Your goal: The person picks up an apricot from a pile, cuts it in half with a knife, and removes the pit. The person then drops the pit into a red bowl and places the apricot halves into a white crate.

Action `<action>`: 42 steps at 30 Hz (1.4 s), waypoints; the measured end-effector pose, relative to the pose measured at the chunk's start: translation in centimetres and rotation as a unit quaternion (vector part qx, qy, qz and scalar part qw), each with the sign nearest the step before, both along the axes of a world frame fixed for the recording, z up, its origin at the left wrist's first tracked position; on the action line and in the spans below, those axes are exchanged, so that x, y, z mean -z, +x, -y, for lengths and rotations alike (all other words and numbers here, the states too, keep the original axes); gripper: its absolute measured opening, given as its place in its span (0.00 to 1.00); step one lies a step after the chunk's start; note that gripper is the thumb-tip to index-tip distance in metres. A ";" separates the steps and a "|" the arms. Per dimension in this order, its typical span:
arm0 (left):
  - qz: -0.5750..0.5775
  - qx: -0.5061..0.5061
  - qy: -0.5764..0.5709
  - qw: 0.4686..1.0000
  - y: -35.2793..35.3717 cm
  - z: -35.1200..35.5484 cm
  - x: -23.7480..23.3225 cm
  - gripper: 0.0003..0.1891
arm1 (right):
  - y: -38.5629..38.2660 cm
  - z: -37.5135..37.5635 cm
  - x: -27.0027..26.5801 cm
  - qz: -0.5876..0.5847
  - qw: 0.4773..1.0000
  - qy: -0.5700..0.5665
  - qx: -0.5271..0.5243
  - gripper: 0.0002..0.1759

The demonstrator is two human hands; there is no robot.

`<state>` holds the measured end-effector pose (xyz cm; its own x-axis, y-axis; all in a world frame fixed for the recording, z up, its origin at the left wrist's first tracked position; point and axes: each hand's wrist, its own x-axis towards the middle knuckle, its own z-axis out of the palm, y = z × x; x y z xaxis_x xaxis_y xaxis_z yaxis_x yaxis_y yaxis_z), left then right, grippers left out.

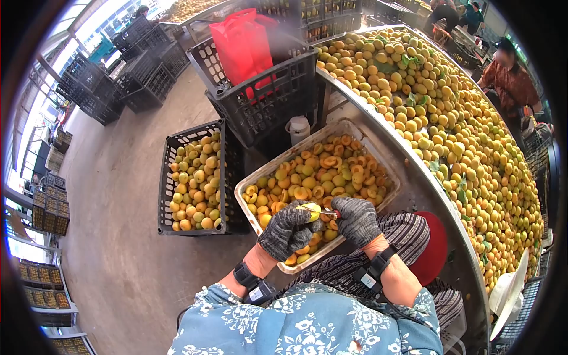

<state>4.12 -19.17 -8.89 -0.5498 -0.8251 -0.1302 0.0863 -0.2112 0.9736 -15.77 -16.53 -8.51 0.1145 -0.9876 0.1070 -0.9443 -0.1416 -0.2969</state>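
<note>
Two gloved hands work close together over a white tray (287,269) at the centre of the frame, a position that probably lets falling pieces land among the halved and whole fruit (300,193) inside. The tray stands between a black crate (192,232) of fruit at centre left and a heaped table (426,171) at the right, apparently to keep both within reach. The left hand (288,232) is curled, its fingers clamped on a yellow-green fruit (309,211) at mid-frame, above the tray's contents; this grip presumably steadies it. The right hand (358,220) is closed around the handle of a small knife (325,212), blade directed leftward at that fruit. Blade contact with the flesh cannot be confirmed.
</note>
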 end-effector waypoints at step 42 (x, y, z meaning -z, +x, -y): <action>-0.065 0.072 0.148 0.984 0.5 0.5 1.9 0.21 | 0.3 -1.8 -2.3 0.549 0.807 0.116 0.184 0.05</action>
<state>4.65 -19.64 -10.74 -0.6863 -0.6734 -0.2748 0.1540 -0.5038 0.8500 -15.44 -14.77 -6.19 -0.2302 -0.9409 -0.2483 -0.0585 0.2681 -0.9616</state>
